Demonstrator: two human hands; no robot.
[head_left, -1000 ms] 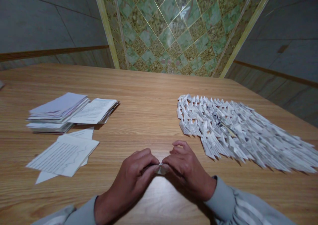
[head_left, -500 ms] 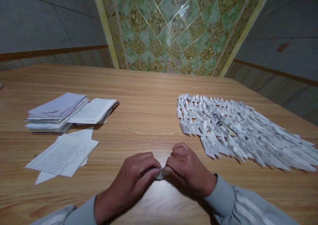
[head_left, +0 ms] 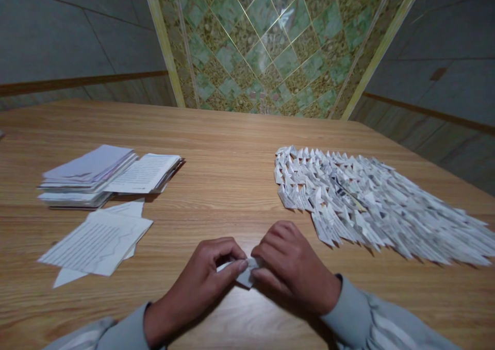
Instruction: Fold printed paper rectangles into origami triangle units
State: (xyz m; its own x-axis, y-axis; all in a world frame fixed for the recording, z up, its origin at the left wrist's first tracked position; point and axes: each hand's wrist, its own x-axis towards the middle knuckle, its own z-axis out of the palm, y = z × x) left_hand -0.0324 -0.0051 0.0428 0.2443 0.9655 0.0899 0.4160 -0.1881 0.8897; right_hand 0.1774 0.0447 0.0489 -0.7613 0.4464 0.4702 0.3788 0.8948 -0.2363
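Note:
My left hand [head_left: 201,283] and my right hand [head_left: 294,267] meet near the front middle of the wooden table [head_left: 232,149]. Both pinch a small folded piece of white paper [head_left: 247,275] between their fingertips, just above the tabletop. To the right of my right hand lies a wide spread of several small folded paper pieces [head_left: 367,205] in rows. To the left lie loose printed sheets [head_left: 96,242].
A stack of printed paper and booklets [head_left: 104,177] sits at the left, behind the loose sheets. A green patterned tiled wall panel [head_left: 270,46] rises beyond the table's far edge, with grey walls on either side.
Both hands have slid slightly toward me. My fingers have shifted on the small paper, and more of it now shows between the hands.

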